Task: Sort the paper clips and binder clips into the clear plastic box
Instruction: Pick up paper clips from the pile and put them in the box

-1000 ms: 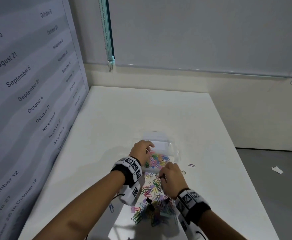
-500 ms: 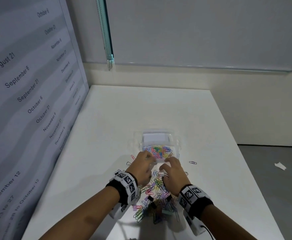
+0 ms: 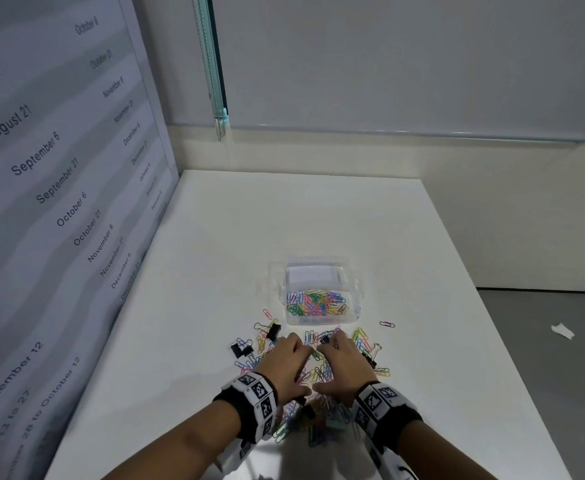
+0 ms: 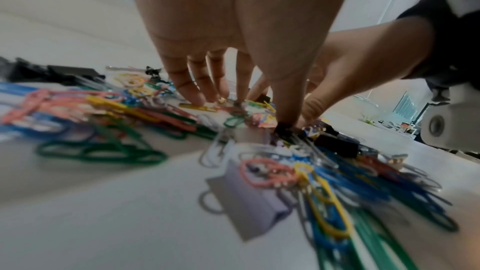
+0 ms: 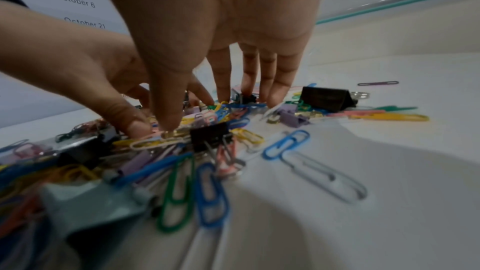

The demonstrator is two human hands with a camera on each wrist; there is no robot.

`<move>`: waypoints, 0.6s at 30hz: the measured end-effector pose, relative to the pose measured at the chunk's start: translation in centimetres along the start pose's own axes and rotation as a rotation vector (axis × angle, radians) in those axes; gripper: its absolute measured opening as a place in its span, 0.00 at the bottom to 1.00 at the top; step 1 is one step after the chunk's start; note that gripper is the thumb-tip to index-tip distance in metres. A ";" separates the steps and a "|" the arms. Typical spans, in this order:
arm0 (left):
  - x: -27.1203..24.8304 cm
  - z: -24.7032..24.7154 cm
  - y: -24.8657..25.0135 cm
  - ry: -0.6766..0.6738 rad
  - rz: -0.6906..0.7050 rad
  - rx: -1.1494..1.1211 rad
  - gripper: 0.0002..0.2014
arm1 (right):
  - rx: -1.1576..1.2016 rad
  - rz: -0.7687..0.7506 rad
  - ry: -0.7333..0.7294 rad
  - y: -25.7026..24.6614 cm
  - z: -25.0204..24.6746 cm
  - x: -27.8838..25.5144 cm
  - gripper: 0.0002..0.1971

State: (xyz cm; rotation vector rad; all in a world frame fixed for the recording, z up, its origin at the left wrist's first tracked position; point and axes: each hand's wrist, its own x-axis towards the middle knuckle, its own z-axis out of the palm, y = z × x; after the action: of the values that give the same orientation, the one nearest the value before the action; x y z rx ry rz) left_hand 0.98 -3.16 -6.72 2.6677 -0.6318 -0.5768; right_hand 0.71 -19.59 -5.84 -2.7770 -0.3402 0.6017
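Observation:
The clear plastic box (image 3: 356, 299) stands mid-table with several coloured paper clips (image 3: 315, 302) in its near half. In front of it lies a loose pile of paper clips (image 3: 318, 372) and binder clips. My left hand (image 3: 289, 362) and right hand (image 3: 343, 363) are spread side by side over the pile, fingertips down on the clips. The left wrist view shows the left hand (image 4: 241, 108) with its thumb on a black binder clip (image 4: 284, 130). The right hand (image 5: 215, 108) touches clips near a black binder clip (image 5: 209, 137). Neither hand plainly holds anything.
Black binder clips (image 3: 273, 331) lie at the pile's left, and one purple paper clip (image 3: 387, 324) lies apart on the right. A date-printed panel (image 3: 59, 168) walls the table's left side. The table edge (image 3: 491, 323) drops to grey floor with a paper scrap (image 3: 562, 330).
The left hand has come back from the box and the right hand has moved slightly. Both now lie spread low over the pile, nearer to me.

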 end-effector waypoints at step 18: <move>-0.6 -0.8 -1.4 0.092 -0.075 -0.119 0.13 | 0.328 0.099 0.154 -0.8 -4.6 0.0 0.10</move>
State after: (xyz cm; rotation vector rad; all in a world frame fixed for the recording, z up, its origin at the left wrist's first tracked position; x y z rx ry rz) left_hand 1.32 -1.52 -6.35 2.5973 -0.4589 -0.4925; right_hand 2.61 -19.87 -1.55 -2.5130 -0.0629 0.4191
